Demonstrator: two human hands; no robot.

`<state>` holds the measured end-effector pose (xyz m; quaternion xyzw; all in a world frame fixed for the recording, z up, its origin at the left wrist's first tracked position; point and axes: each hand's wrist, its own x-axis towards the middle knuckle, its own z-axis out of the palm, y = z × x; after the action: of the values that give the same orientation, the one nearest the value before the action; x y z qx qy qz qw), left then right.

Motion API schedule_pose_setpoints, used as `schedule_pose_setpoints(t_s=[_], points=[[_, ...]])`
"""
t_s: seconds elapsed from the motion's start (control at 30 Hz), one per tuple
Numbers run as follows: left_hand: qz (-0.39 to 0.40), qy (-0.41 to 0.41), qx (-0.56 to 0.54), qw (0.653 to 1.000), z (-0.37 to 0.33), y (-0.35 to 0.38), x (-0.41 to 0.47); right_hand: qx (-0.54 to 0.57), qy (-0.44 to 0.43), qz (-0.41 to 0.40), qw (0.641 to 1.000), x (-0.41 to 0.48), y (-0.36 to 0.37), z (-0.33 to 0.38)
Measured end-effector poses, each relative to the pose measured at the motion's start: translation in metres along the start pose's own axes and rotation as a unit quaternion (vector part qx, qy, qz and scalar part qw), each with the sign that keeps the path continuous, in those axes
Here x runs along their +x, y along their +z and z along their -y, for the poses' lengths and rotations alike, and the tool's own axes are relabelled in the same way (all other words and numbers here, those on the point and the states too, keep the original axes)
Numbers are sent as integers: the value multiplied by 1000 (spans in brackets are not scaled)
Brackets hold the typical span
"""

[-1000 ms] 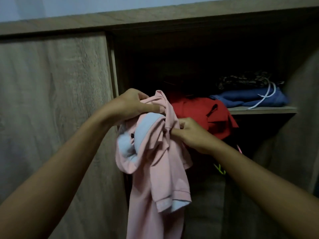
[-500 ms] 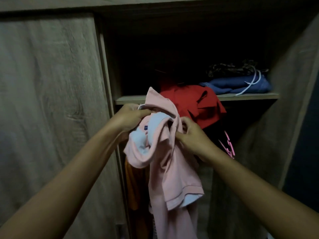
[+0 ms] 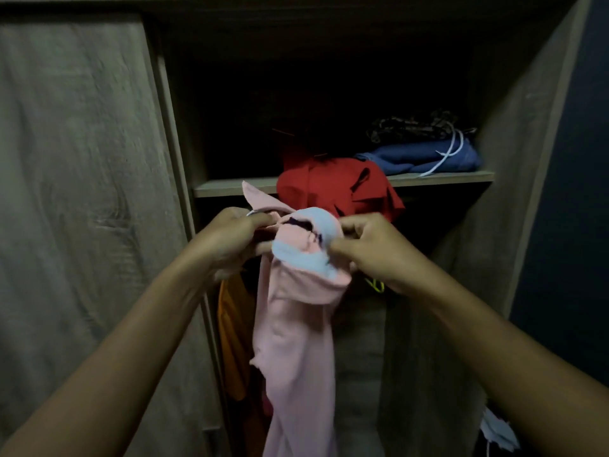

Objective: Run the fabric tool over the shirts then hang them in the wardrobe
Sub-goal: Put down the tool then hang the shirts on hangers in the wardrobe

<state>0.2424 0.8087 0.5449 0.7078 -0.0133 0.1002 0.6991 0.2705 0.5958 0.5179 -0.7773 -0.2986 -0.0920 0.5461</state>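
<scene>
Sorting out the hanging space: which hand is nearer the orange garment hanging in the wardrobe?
Left. The left hand is just above the orange garment; the right hand is further right, across the pink shirt.

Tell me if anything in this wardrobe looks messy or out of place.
Yes. The red garment is bunched, not folded, and spills over the front edge of the shelf. A white cord trails loose off the blue folded item. Both hands hold the pink shirt, which hangs crumpled.
</scene>
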Motion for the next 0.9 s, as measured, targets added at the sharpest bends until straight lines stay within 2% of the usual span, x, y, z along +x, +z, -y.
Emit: schedule_pose_setpoints(t_s=[0.07,0.1,0.17,0.2,0.23,0.27,0.37,0.47,0.57,0.63,0.73,0.83,0.9], points=[[57,-25,148,987,-7,-13,-7,-55,-46,-6,997,6,-10,8],[60,-25,262,963,-9,-19,-9,-78,-62,7,995,8,-14,12],[13,10,453,891,-7,-26,-5,-117,-80,41,989,13,-19,18],[-28,42,490,870,-5,-26,-3,-137,-85,56,985,16,-19,18],[-53,85,486,868,-2,-24,-2,-153,-90,67,982,18,-18,18],[-40,134,463,875,1,-21,-2,-166,-94,71,979,19,-17,17],[110,226,406,879,15,-6,-4,-174,-107,71,976,16,-16,17],[159,259,385,872,34,9,-4,-199,-140,94,965,9,-20,24],[183,247,325,894,42,16,-1,-260,-164,73,949,6,-29,24],[168,250,316,900,46,19,2,-284,-160,46,944,5,-38,20],[115,281,350,886,64,26,4,-282,-141,23,949,1,-52,13],[60,300,383,871,84,25,6,-264,-109,24,958,-7,-61,-4],[35,288,389,874,95,24,5,-252,-78,31,964,-13,-65,-25]])
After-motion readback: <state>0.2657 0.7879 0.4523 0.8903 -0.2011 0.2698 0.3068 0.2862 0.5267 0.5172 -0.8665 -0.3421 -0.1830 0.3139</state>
